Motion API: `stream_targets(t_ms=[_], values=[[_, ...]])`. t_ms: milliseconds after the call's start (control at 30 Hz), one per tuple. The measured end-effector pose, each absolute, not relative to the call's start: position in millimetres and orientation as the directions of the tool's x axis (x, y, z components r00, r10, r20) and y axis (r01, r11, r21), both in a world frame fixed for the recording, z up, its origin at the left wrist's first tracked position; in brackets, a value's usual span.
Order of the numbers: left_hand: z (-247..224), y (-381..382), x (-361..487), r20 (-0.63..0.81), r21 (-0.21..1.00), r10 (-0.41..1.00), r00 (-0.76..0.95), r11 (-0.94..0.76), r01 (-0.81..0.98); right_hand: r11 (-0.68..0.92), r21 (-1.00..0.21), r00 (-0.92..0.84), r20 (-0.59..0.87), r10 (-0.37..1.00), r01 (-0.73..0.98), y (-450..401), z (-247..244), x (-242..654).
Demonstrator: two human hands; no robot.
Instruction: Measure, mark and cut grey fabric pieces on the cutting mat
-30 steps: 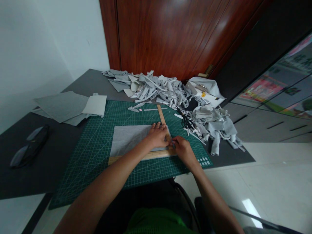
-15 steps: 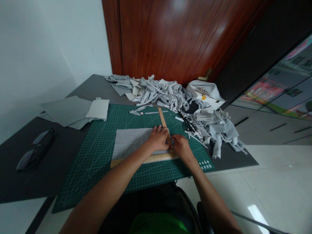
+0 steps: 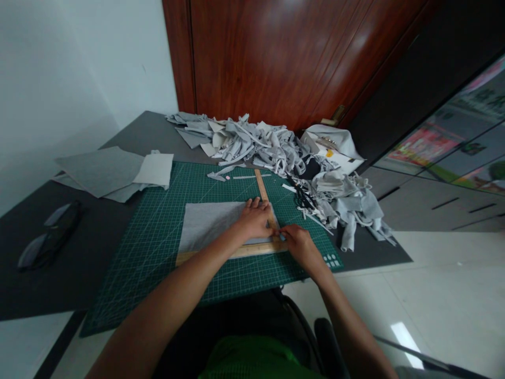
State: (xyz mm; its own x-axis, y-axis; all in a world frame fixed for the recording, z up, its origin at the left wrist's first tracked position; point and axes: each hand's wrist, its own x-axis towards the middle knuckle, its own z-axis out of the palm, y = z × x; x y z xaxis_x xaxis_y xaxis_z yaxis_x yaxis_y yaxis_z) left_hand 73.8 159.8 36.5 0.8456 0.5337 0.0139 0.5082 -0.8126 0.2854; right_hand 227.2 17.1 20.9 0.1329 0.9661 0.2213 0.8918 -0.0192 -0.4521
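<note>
A grey cloth piece [image 3: 209,223] lies flat on the green cutting mat [image 3: 158,210]. Over its right and lower edges rests an L-shaped wooden ruler [image 3: 260,184]. My left hand [image 3: 255,220] presses on the ruler's upright arm and the cloth, fingers spread. At the ruler's corner, my right hand [image 3: 298,241] is closed, its fingertips pinched on something small that I cannot make out. The ruler's lower arm runs partly under my left forearm.
Grey scraps [image 3: 260,142] pile up along the back, with more scraps [image 3: 351,202] at the right. Black scissors [image 3: 303,199] lie beside them. A white box [image 3: 329,150] stands behind. Cloth sheets [image 3: 102,168] and glasses [image 3: 49,237] are at the left.
The whole view has shifted slightly. My right hand has moved a little down along the ruler's edge, towards its corner. My left hand still rests on the ruler.
</note>
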Motion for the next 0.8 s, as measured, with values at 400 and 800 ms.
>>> stream_targets(t_ms=[400, 800], values=[[34.0, 160.5, 74.1, 0.026, 0.28, 0.534, 0.845, -0.815, 0.507, -0.074, -0.369, 0.107, 0.071, 0.992, 0.927, 21.4, 34.6, 230.0], [33.9, 160.9, 74.7, -0.006, 0.284, 0.535, 0.845, -0.809, 0.514, -0.1, -0.455, 0.095, -0.035, 0.995, 0.885, 22.1, 46.0, 239.1]])
